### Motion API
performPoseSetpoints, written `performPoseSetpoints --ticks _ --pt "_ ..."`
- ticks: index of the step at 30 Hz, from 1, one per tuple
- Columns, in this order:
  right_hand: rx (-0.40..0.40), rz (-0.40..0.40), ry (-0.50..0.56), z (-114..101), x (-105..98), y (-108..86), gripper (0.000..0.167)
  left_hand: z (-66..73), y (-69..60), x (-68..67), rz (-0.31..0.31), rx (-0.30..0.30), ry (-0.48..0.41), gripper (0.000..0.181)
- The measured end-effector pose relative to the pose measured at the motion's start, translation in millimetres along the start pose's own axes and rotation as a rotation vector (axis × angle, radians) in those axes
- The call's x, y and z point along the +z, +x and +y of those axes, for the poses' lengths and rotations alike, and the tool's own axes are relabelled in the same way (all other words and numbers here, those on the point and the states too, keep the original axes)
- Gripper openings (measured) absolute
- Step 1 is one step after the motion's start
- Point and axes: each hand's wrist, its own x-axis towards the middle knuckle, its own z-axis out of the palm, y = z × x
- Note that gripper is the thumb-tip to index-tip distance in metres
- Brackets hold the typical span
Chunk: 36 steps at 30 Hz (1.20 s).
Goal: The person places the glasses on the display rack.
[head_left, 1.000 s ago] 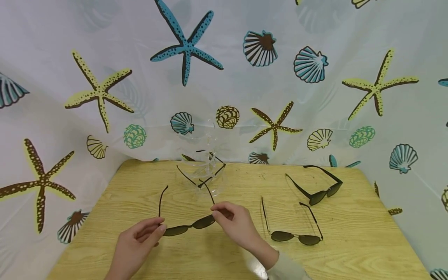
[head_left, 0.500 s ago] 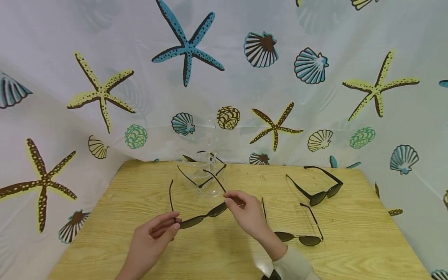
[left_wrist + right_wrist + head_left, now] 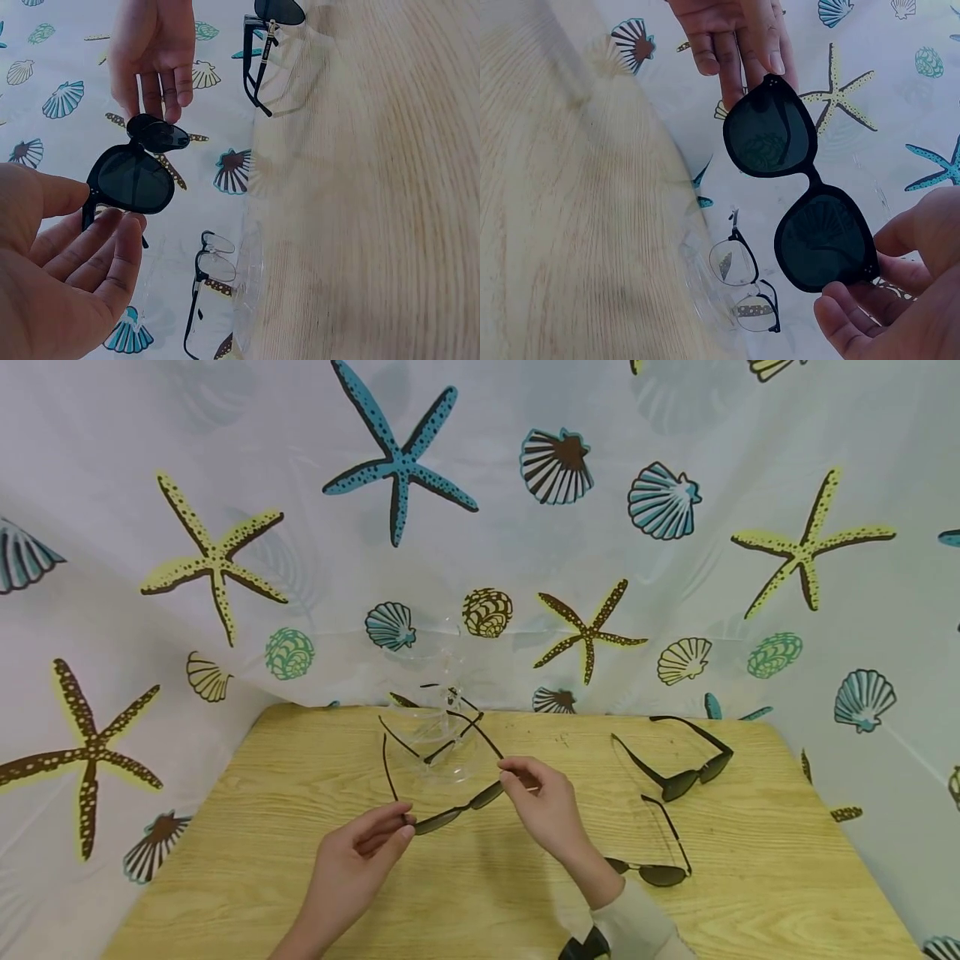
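Observation:
Black-framed sunglasses [image 3: 438,821] with dark lenses are held up over the table by both hands, temples unfolded and pointing away from me. My left hand [image 3: 356,864] pinches the left hinge corner between thumb and fingers. At the other corner, my right hand [image 3: 551,810] pinches the frame, which tilts up toward the right. Just beyond them stands a clear plastic display stand [image 3: 450,774], its tiers hard to make out. Thin-rimmed eyeglasses [image 3: 735,262] with clear lenses are at its lower part. In the right wrist view both dark lenses [image 3: 769,135] show fully.
On the right of the wooden table [image 3: 780,860] lie thick black sunglasses [image 3: 681,785] and, nearer me, thin metal-framed sunglasses [image 3: 662,875] partly hidden by the right forearm. A white curtain [image 3: 480,552] printed with shells and starfish hangs behind and at the sides.
Both hands have carried the black sunglasses forward and to the right, closer to the clear stand. The right forearm now covers part of the metal-framed pair.

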Motion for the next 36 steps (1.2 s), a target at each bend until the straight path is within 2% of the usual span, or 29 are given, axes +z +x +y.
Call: performPoseSetpoints --ticks 4,11,19,27,36 --pt "0.006 0.012 -0.007 2 -2 2.9 0.021 -0.4 3.9 4.2 0.004 0.024 0.008 0.033" --pt "0.024 0.02 -0.029 3 -5 9.9 0.021 2.2 8.7 10.7 0.013 0.016 -0.002 0.034" --pt "0.028 0.034 -0.051 3 -7 20.1 0.022 4.9 16.8 15.1 0.015 0.043 -0.017 0.035" --pt "0.045 0.02 -0.062 6 -4 28.1 0.024 -0.5 28.5 17.0 0.029 0.042 0.028 0.035" --pt "0.018 0.018 -0.087 9 0 41.7 0.025 -11.0 43.7 15.6 0.03 0.058 0.042 0.036"
